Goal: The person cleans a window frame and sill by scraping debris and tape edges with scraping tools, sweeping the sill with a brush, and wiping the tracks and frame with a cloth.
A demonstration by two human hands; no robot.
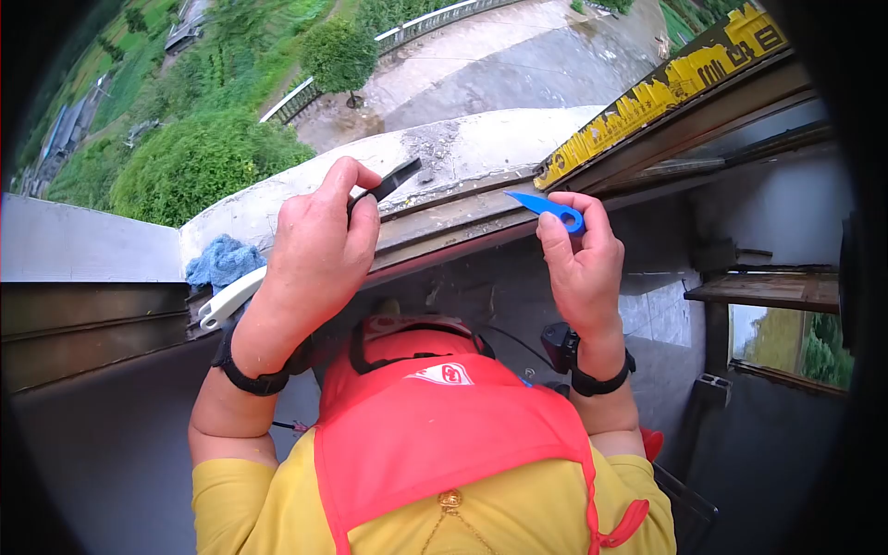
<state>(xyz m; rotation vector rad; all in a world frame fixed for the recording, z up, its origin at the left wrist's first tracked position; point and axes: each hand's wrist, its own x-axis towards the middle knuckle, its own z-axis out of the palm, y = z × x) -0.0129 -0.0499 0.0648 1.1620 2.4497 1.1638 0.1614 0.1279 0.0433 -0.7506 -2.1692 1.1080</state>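
Observation:
My left hand [328,231] pinches a flat black tool [396,180] between thumb and fingers, its end over the window sill [268,190]. To the right, my right hand [583,259] holds a pointed blue plastic tool [552,211] by its rounded end, which has a hole; its tip points left over the window track [453,222]. The two tools are apart. Beside my left forearm, a white handle-like piece [231,298] rests on the frame next to a crumpled blue cloth [225,262]. Dark debris [430,153] lies on the sill.
An open window sash [666,88] with torn yellow film angles up at the right. Below it, a wooden-edged frame [768,289] juts in at the right. Beyond the sill are a paved yard [499,65] and trees. A red apron [444,435] covers my front.

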